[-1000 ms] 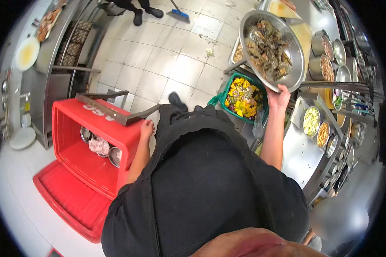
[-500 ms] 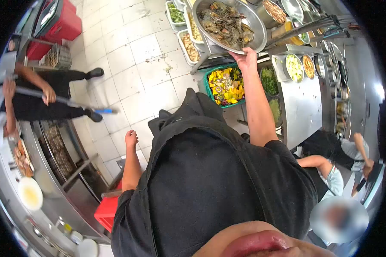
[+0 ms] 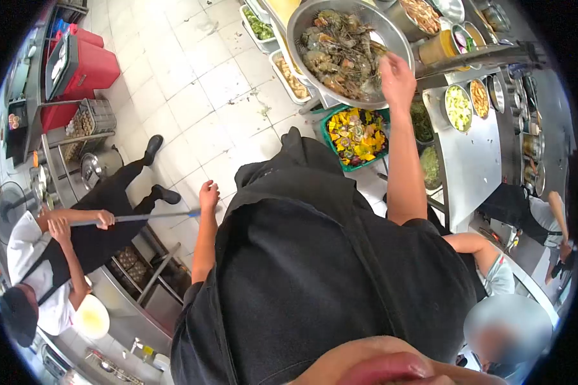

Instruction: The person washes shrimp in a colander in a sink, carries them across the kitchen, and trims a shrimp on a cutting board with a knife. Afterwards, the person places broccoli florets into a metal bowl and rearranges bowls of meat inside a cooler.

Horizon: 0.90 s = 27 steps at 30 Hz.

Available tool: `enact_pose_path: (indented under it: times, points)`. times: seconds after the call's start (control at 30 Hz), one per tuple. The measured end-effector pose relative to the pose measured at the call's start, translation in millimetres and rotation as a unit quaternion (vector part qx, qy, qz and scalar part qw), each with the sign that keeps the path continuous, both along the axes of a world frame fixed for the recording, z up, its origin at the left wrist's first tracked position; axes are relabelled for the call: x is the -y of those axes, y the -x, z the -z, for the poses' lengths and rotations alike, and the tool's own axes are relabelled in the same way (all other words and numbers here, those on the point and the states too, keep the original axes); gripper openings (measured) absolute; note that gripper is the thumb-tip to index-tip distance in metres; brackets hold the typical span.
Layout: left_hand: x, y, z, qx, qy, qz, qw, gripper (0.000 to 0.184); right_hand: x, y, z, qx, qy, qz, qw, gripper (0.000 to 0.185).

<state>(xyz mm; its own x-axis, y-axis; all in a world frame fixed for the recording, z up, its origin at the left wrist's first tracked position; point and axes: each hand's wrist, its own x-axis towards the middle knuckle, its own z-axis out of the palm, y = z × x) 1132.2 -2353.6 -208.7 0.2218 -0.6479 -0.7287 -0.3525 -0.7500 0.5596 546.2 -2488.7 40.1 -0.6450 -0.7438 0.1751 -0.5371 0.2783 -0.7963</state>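
Observation:
A wide metal bowl (image 3: 297,42) of raw prawns (image 3: 340,54) is at the top, in front of me. My right hand (image 3: 398,81) crosses the bowl's near right rim, its fingers bent down inside over the prawns. Whether a prawn is between the fingertips is hidden. My left hand (image 3: 209,194) hangs at my left side above the tiled floor, holding nothing, its fingers loosely bent and a little apart. Just below the bowl stands a green basket (image 3: 332,142) of yellow and purple cut vegetables (image 3: 359,138).
On the left a co-worker (image 3: 77,237) grips a long pole (image 3: 148,217) that reaches close to my left hand. A steel counter (image 3: 469,160) with bowls of chopped food is at right, with more people behind it. Red bins (image 3: 87,67) stand far left.
My right hand has gone from below the bowl's near rim to over its right side, fingers inside. The co-worker with the pole has come nearer on the left. My view has shifted slightly.

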Motion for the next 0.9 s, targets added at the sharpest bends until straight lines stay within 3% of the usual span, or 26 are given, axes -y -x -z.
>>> enact_pose_path:
  times: [0.07, 0.17, 0.27, 0.37, 0.47, 0.5, 0.53, 0.57, 0.67, 0.7, 0.77, 0.83, 0.9]
  points:
    - [1.0, -1.4, 2.9, 0.0, 0.006, -0.005, 1.0, 0.039, 44.6, 3.5, 21.8, -0.172, -0.022, -0.1, 0.98, 0.038]
    - [8.6, 0.5, -15.3, 0.031, -0.003, -0.006, 1.0, 0.038, 75.8, -12.6, 32.2, -0.315, -0.069, -0.163, 0.932, 0.045]
    - [8.9, 4.5, -20.9, 0.013, -0.005, -0.053, 0.999, 0.037, 78.5, -27.9, 19.9, -0.322, -0.269, -0.186, 0.888, 0.046]
    - [22.8, 11.7, -38.8, 0.022, -0.003, -0.016, 1.0, 0.037, 82.3, -31.6, 26.0, -0.242, -0.292, -0.17, 0.91, 0.048]
    - [39.5, 10.6, -28.4, 0.007, -0.015, 0.009, 1.0, 0.038, 80.2, -30.8, 27.8, -0.147, -0.288, -0.15, 0.934, 0.051]
    - [36.5, -8.9, 9.5, -0.044, -0.04, -0.039, 0.998, 0.038, 78.2, -32.0, 27.9, -0.128, -0.287, -0.144, 0.938, 0.051]
    - [47.9, -8.5, 5.9, -0.094, -0.065, -0.086, 0.99, 0.037, 75.9, -34.1, 26.1, -0.109, -0.285, -0.137, 0.942, 0.052]
    - [57.3, -5.5, 1.6, -0.064, -0.002, 0.002, 0.998, 0.037, 80.9, -32.0, 23.5, -0.097, -0.261, -0.132, 0.951, 0.051]
    - [83.2, 8.0, -9.3, -0.019, 0.007, 0.065, 0.998, 0.036, 62.0, -15.4, 39.9, -0.072, -0.221, -0.111, 0.966, 0.049]
    - [99.6, 9.7, -2.1, -0.044, 0.014, 0.03, 0.998, 0.036, 58.5, -14.7, 34.4, -0.067, -0.236, -0.089, 0.965, 0.049]
    - [144.7, 18.7, -0.9, -0.053, 0.032, 0.018, 0.998, 0.036, 59.2, 7.9, 26.1, -0.181, -0.173, -0.043, 0.967, 0.049]
    - [196.8, 42.3, 6.8, -0.062, 0.037, 0.015, 0.997, 0.036, 61.6, 35.3, 1.9, -0.193, -0.182, 0.053, 0.963, 0.049]
    - [218.0, 39.7, 12.9, -0.077, 0.063, 0.024, 0.995, 0.036, 26.4, 65.6, 4.9, -0.234, -0.122, 0.13, 0.956, 0.052]
